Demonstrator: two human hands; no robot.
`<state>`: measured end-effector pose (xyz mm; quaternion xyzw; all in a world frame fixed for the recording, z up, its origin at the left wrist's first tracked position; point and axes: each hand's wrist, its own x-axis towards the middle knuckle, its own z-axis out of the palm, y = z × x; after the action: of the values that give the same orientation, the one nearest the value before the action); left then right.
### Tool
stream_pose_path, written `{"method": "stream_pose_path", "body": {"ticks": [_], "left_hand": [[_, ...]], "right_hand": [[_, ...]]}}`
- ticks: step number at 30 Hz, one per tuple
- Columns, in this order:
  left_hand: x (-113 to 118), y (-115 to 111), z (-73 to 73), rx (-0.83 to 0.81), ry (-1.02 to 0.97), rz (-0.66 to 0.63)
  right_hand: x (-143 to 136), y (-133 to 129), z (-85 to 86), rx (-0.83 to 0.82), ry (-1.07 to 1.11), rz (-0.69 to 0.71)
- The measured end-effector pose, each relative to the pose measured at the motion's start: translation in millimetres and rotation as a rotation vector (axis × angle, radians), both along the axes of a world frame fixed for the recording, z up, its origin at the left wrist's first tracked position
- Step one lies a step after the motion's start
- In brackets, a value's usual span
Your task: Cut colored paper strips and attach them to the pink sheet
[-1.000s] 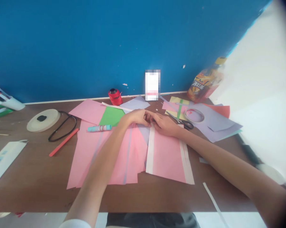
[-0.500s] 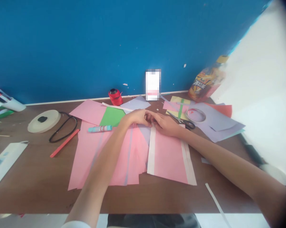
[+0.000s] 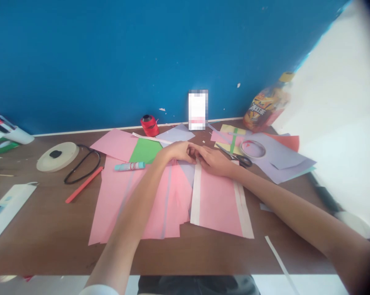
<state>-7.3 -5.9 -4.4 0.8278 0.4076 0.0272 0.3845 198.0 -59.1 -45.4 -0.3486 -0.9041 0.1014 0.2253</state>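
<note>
My left hand (image 3: 179, 152) and my right hand (image 3: 215, 160) meet over the far end of the papers, fingers bent and touching. Whatever sits between their fingertips is hidden or too small to name. Under my right hand lies a pink sheet (image 3: 218, 200) with a white strip (image 3: 196, 196) along its left edge and another along its right. My left forearm crosses several overlapping pink sheets (image 3: 111, 200) with thin bluish stripes. A blue glue stick (image 3: 129, 166) rests on them, left of my left wrist. Scissors (image 3: 244, 161) lie just beyond my right wrist.
Left are a tape roll (image 3: 57, 157), a black cord (image 3: 82, 169), a red stick (image 3: 84, 185) and a pen cup (image 3: 21, 135). Behind stand a red thread spool (image 3: 149, 126) and a blurred-out phone (image 3: 198, 110). Right are a clear tape ring (image 3: 253, 148), purple paper (image 3: 286, 157) and a bottle (image 3: 266, 104).
</note>
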Motion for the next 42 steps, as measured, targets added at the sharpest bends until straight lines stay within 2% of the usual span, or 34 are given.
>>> {"method": "stream_pose_path", "body": {"ticks": [22, 42], "left_hand": [[1.1, -2.0, 3.3, -0.043, -0.018, 0.047], [-0.8, 1.8, -2.9, -0.004, 0.006, 0.005]], "right_hand": [[-0.5, -0.4, 1.5, -0.015, -0.003, -0.001], [-0.7, -0.4, 2.0, -0.021, 0.021, 0.011]]}}
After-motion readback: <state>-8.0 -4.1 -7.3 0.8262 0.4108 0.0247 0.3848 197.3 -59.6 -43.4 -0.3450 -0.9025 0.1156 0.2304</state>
